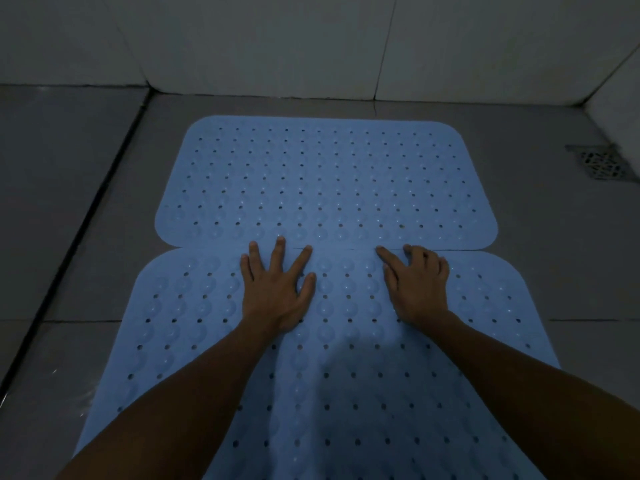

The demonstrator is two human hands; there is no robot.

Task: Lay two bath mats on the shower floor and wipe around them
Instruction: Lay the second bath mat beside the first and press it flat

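Far mat: the far bath mat (325,181), pale blue with rows of small holes, lies flat on the shower floor (69,209) in the upper middle of the frame.
Near mat: the near bath mat (346,393), same blue and pattern, fills the lower middle of the frame; its far edge meets the far mat's near edge along a thin seam.
Left hand: the left hand (277,292) lies palm down on the near mat just left of centre, fingers straight and fanned apart, fingertips at the seam.
Right hand: the right hand (417,289) rests on the near mat just right of centre, forefinger stretched towards the seam, the other fingers somewhat bent, gripping nothing.
Drain: a metal floor drain (604,162) sits at the right edge of the frame, well apart from both mats.
Walls: light tiled walls (259,39) run across the top of the frame.
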